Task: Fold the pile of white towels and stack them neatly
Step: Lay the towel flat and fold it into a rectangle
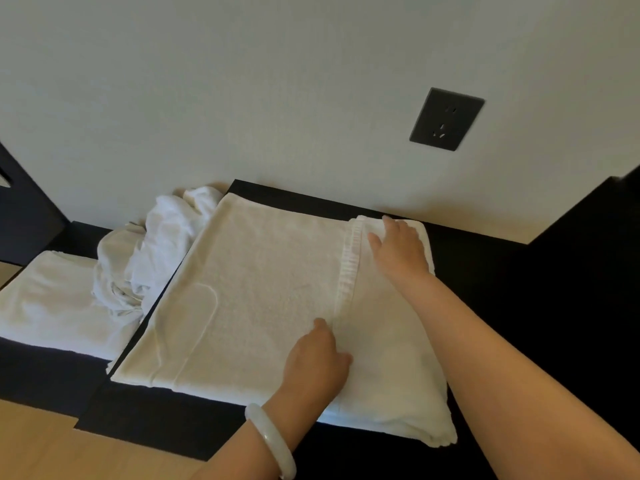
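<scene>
Head view. A white towel (270,292) lies spread on a black tabletop (519,306), its long axis running from 7 o'clock toward 1 o'clock. One end has been turned over onto the body of the towel, so that a ribbed hem band (349,268) crosses the cloth just right of centre. The right hand (398,247) rests flat, fingers spread, on the turned-over flap at 1 o'clock, near the far corner. The left hand (317,362) — a pale bangle (273,441) on its wrist — presses palm-down on the same hem at 6 o'clock. Both hands are open and apart, holding the cloth down without clamping it.

At 9 o'clock a crumpled heap of unfolded towels (156,251) sits against the wall, its right edge touching the spread towel. Beside it, at 8 o'clock, a flatter white towel (55,306) lies partly under the heap; whether it is fully folded cannot be told. A dark wall socket (446,119) is mounted at 1 o'clock.

Step in hand, as judged: smoothing and aligning the first fold of one towel. The next move probably calls for bringing the left end over to meet the hem — edges squared — then halving the bundle. Most of the pile appears yet to be folded.
</scene>
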